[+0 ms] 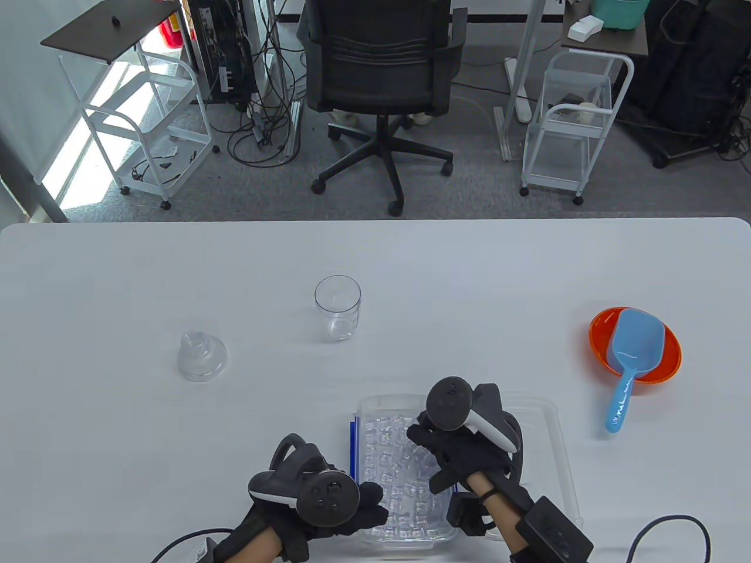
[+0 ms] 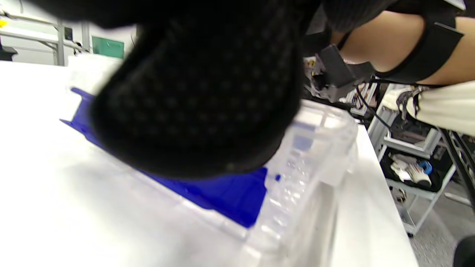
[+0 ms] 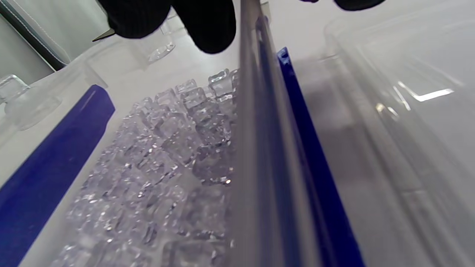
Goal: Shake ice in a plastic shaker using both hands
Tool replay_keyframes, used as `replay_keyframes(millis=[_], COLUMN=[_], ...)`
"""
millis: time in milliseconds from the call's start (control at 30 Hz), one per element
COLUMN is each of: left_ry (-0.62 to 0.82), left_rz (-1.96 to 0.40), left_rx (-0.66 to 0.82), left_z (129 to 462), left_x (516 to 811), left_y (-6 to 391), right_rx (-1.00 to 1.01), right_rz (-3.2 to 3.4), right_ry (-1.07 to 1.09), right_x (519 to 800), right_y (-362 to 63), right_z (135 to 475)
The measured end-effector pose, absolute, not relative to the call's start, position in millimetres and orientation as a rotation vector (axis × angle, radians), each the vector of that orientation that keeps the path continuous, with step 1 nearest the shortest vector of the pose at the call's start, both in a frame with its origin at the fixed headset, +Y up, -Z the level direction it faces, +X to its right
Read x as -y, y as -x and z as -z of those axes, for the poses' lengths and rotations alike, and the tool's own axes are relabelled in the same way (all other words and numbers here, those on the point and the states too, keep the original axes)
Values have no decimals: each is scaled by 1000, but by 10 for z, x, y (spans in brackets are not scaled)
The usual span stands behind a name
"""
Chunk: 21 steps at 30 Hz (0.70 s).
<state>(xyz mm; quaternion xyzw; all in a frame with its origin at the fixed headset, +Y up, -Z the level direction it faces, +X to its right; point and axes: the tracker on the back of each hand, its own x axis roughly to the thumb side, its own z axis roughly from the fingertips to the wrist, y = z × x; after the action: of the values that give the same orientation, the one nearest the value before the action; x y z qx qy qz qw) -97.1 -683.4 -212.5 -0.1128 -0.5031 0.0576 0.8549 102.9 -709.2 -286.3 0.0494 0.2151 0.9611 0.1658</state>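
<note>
Clear plastic makes up most of the scene: an ice container [image 1: 375, 410] with blue side latches sits at the near edge of the white table [image 1: 117, 281], and both gloved hands are at it. The left hand [image 1: 328, 504] rests at the container's near left corner, fingers curled against its rim beside the blue latch [image 2: 222, 193]; whether it actually grips the rim cannot be told. The right hand [image 1: 463, 446] hovers over the container's right side, fingers [image 3: 207, 26] bent downward above the ice cubes [image 3: 159, 159], and its grasp is likewise unclear. Just right of that hand lies the clear lid [image 1: 545, 422], beside the container.

Ahead of the left hand, well apart from it, the shaker cup [image 1: 337, 308] stands upright and open. Its domed clear cap [image 1: 201, 355] sits on the table ahead and to the left of the left hand, apart from the cup. Far to the right of the right hand, an orange bowl [image 1: 669, 358] holds a blue scoop [image 1: 633, 352] whose handle sticks out over the bowl's near rim.
</note>
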Motion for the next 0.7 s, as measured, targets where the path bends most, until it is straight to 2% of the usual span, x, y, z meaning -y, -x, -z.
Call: replay_keyframes(millis=[200,500,700], left_ry=[409,402,438], left_rz=[-101,-71,-22], left_rx=[1061,1108,1025], left_z=[2156,2097,2163], left_x=[6952,6933,6898], left_y=[933,866,957], right_rx=[-667,-631,-548], right_rz=[-2659,-2681,-2776], right_ry=[-105,-59,-48], right_x=[7204,7216,7201], right_y=[-1122,-1177,-1171], right_z=[2890,2929,2912])
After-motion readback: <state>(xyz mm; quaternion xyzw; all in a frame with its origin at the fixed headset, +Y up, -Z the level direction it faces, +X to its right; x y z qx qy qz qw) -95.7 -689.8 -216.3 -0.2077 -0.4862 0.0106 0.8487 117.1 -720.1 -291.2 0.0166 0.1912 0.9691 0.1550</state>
